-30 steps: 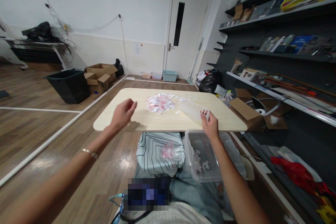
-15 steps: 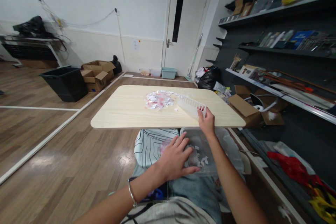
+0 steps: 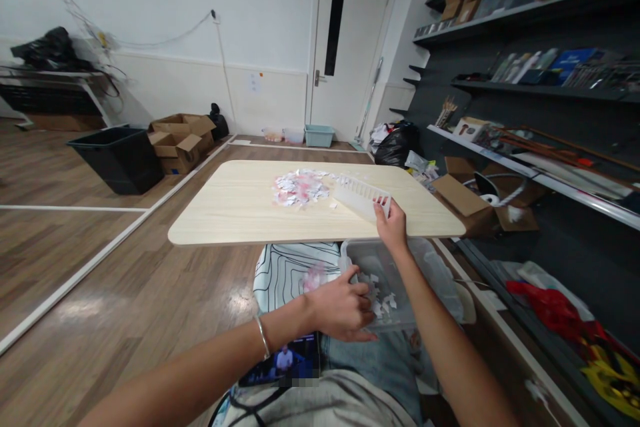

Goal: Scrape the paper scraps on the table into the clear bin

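My right hand (image 3: 393, 225) grips the near end of a white plastic basket with a slotted side (image 3: 361, 196), tilted over the table (image 3: 240, 213). Left of the basket lies a flat pile of white and pink paper scraps (image 3: 301, 187). A clear plastic bin (image 3: 425, 267) sits on my lap below the table's near edge, with loose paper scraps (image 3: 384, 305) inside. My left hand (image 3: 343, 307) is curled over the bin's left near rim, fingers bent inward and thumb along the near side. Its fingertips are partly hidden.
A phone (image 3: 287, 360) with a lit screen lies by my left wrist. On the left floor stand a black waste bin (image 3: 123, 160) and cardboard boxes (image 3: 180, 140). Dark shelves (image 3: 540, 100) line the right, with an open cardboard box (image 3: 460, 197) below them.
My left hand has gone from spread fingers to curled ones at the bin's rim, and its forearm has shifted, uncovering the phone screen. My right hand still holds the basket almost in place.
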`<move>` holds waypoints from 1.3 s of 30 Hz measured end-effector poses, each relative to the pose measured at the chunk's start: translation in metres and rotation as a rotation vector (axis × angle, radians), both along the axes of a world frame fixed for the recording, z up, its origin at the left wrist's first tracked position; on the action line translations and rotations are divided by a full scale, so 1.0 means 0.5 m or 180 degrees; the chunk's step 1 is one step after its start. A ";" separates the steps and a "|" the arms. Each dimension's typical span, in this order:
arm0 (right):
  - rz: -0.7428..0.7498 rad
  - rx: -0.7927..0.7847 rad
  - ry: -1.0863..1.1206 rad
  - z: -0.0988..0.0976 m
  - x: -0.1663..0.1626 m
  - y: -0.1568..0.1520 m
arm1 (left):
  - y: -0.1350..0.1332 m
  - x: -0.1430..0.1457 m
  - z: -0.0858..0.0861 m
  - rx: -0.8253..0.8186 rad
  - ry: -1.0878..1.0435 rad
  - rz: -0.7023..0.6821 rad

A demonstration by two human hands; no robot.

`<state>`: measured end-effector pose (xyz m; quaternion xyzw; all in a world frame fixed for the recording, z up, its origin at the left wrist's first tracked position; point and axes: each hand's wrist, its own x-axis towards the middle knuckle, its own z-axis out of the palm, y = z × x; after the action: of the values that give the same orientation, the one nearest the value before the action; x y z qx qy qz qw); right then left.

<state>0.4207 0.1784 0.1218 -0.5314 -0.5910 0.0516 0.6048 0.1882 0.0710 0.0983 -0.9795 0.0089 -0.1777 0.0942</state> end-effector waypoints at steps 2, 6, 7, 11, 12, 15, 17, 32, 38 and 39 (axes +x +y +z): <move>0.0032 -0.0029 0.0031 0.002 0.000 -0.002 | 0.006 0.002 -0.005 0.0037 -0.0065 -0.0112; 0.0111 -0.0075 0.0015 0.006 -0.003 -0.009 | 0.009 0.001 -0.011 0.0002 -0.0157 -0.0152; 0.0133 -0.0075 -0.0005 0.007 -0.005 -0.011 | 0.009 0.002 -0.012 -0.0023 -0.0167 -0.0161; 0.0224 -0.0086 -0.0079 0.011 -0.014 -0.018 | 0.009 0.005 -0.015 -0.0160 -0.0187 -0.0199; 0.0236 -0.0095 -0.0081 0.011 -0.017 -0.020 | 0.009 0.006 -0.016 -0.0194 -0.0194 -0.0205; 0.0240 -0.0135 -0.0057 0.013 -0.022 -0.024 | 0.011 0.009 -0.016 -0.0266 -0.0199 -0.0223; 0.0252 -0.0172 -0.0049 0.015 -0.024 -0.027 | 0.012 0.010 -0.017 -0.0292 -0.0197 -0.0217; 0.0324 -0.0146 -0.0050 0.023 -0.019 -0.036 | 0.034 0.008 -0.003 -0.0583 -0.0080 -0.0047; 0.0615 -0.0096 0.0007 0.033 -0.035 -0.007 | 0.053 0.004 0.012 -0.0653 -0.0045 0.0023; 0.0689 -0.0071 0.0014 0.038 -0.036 0.000 | 0.058 0.004 0.014 -0.0665 -0.0049 0.0048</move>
<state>0.4029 0.1785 0.1408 -0.4710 -0.6429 0.1244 0.5911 0.1901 0.1000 0.1051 -0.9827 -0.0178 -0.1844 -0.0071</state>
